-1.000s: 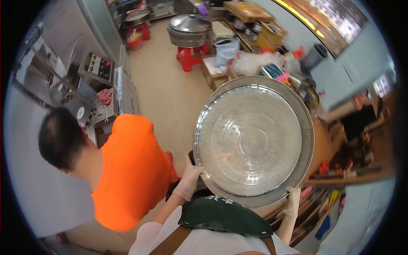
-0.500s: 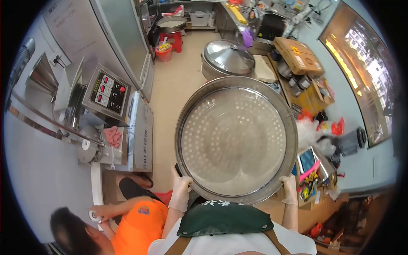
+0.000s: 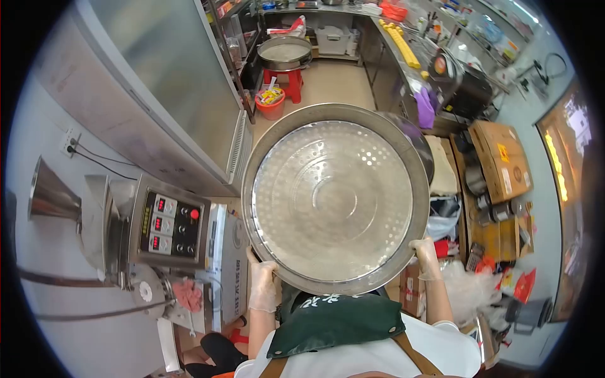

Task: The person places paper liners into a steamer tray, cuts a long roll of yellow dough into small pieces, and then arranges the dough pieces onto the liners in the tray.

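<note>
A large round metal steamer basket (image 3: pixel 334 201) with a perforated bottom is held out in front of my body, at about waist height. My left hand (image 3: pixel 263 283), in a thin clear glove, grips its near left rim. On the near right side, my gloved right hand (image 3: pixel 426 258) has its fingers closed on the same rim. Rows of holes and a wet-looking shine show across the basket's bottom. Partly hidden behind its right edge is a domed metal lid (image 3: pixel 421 148).
Ahead, another round pan (image 3: pixel 285 53) rests on a red stool (image 3: pixel 291 85) beside an orange bucket (image 3: pixel 271 107). A machine with a control panel (image 3: pixel 170 223) stands at left, near a tall cabinet (image 3: pixel 170 75). Cardboard boxes (image 3: pixel 501 160) and plastic bags (image 3: pixel 466 290) line the right. A seated person's leg (image 3: pixel 220 353) shows lower left.
I have moved forward with the basket between both hands, and the stool and counter appear closer. The basket now covers most of the lidded pot. The person in orange has mostly left view.
</note>
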### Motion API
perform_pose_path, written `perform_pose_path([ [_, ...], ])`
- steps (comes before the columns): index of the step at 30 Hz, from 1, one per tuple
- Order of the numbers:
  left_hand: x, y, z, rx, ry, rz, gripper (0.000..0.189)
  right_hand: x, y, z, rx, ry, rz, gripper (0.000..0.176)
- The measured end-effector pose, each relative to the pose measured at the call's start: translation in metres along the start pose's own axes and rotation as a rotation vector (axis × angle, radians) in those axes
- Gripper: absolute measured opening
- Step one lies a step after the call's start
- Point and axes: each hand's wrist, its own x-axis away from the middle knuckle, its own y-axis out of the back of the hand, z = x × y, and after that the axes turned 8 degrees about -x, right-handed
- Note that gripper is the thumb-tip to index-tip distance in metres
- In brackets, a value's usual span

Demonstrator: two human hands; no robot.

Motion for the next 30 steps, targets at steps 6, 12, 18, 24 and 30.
perform_pose_path([
  [6, -0.183, -0.032, -0.075, 0.145, -0.019, -0.131, 0.091, -0.161, -0.135, 0.086, -0.014, 0.047, 0.046, 0.036],
  [12, -0.381, -0.074, -0.183, -0.109, -0.005, 0.058, 0.112, -0.282, -0.245, 0.184, -0.08, -0.043, -0.033, 0.034],
  [18, -0.552, -0.17, -0.262, -0.247, -0.017, 0.199, 0.109, -0.395, -0.28, 0.23, -0.08, -0.172, -0.152, 0.042],
  [24, -0.687, -0.31, -0.322, -0.297, 0.061, 0.219, 0.098, -0.534, -0.313, 0.295, -0.139, -0.087, -0.314, 0.033],
  [30, -0.81, -0.413, -0.389, -0.359, 0.02, 0.322, 0.082, -0.676, -0.343, 0.368, -0.19, -0.08, -0.327, 0.031],
])
